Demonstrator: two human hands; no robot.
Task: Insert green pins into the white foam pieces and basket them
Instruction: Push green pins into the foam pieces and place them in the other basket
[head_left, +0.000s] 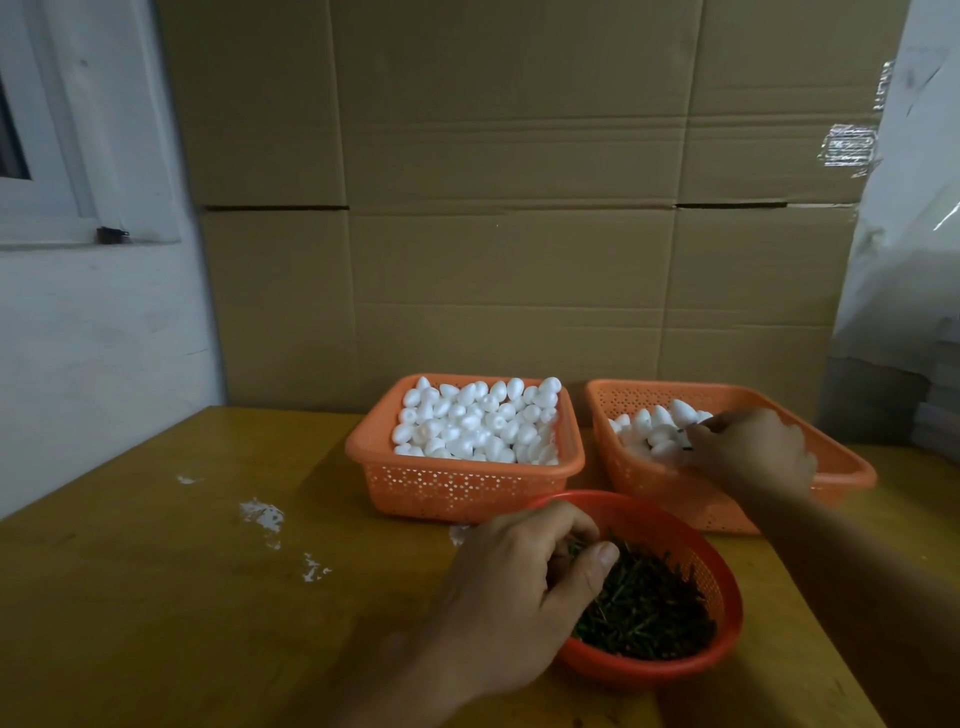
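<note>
- A round red colander (724, 597) holding a heap of green pins (649, 608) was seen on the wooden table (156, 571), nearest the camera.
- The left hand (519, 587) was reached into the colander from its left side, with fingers curled down among the pins and the thumb laid across them; a few pins appeared to be pinched, though the grip itself was largely hidden by the hand.
- Behind the colander and slightly to its left, a square orange perforated basket (462, 486) was filled to the rim with white egg-shaped foam pieces (478, 421).
- Behind the colander and to its right, a second orange basket (852, 467) was seen, holding a smaller pile of foam pieces (657, 428) gathered toward its left side.
- The right hand (753, 452) was held over that second basket, fingers curled, with a thin dark pin (684, 428) gripped at the fingertips just beside the pile; whether a foam piece was also held could not be told.
- White smears (265, 514) were seen on the table, well to the left of the colander.
- A wall of flattened cardboard (519, 208) was stood behind both baskets.
</note>
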